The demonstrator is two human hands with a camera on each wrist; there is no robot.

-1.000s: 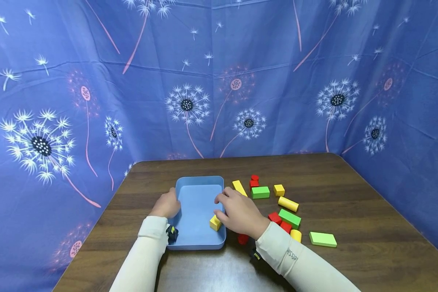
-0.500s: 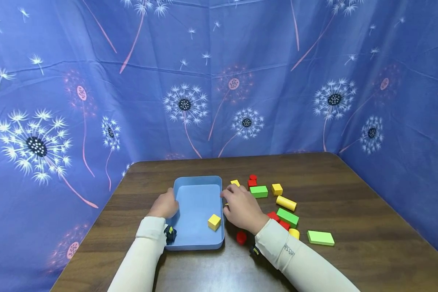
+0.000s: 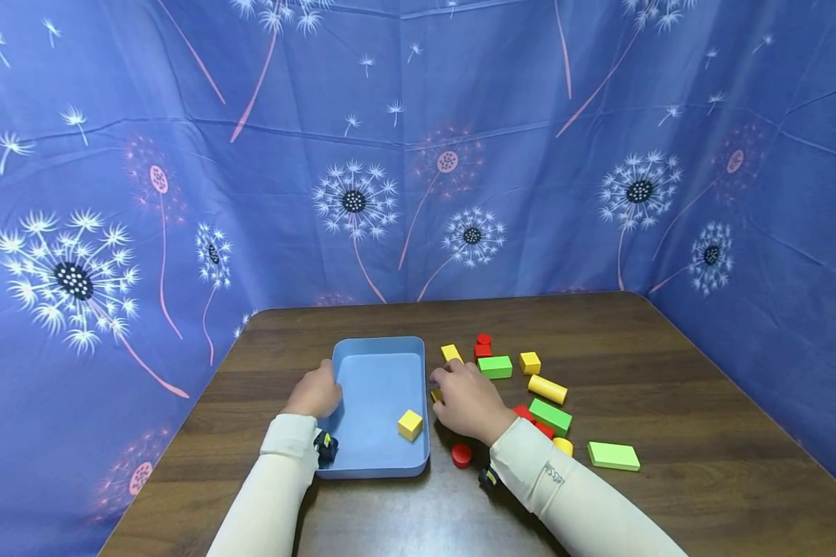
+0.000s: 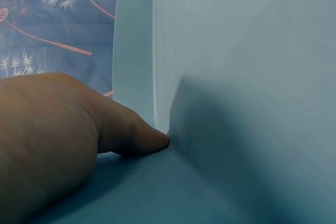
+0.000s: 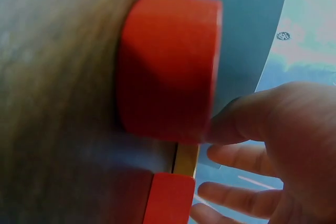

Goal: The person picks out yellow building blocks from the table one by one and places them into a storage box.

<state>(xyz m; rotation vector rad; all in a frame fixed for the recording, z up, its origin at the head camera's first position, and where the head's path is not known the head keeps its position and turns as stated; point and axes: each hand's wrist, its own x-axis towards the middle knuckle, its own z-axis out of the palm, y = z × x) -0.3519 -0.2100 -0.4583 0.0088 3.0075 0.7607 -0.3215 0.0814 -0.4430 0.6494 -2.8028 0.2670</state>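
My left hand [image 3: 315, 393] grips the left wall of a blue tray [image 3: 379, 473], its thumb pressed inside the wall in the left wrist view. One yellow cube [image 3: 410, 425] lies in the tray by its right wall. Just outside that wall, my right hand [image 3: 470, 402] is over the table, fingers apart and slightly bent. A yellow block [image 3: 436, 395] shows by its thumb, mostly hidden by the hand. In the right wrist view, a short red cylinder [image 5: 168, 69] stands close before the thumb, with a red block [image 5: 170, 198] below it.
Beyond the right hand lie a long yellow block [image 3: 451, 353], a red block [image 3: 483, 351] and a green block [image 3: 495, 367]. Farther right are a yellow cylinder [image 3: 547, 389], another green block [image 3: 549, 418] and a light green block [image 3: 614, 456]. A blue patterned cloth [image 3: 404, 232] hangs behind the table.
My right hand has moved from over the tray's right edge to the table beside it, leaving the yellow cube in the tray. The left hand keeps its grip on the tray.
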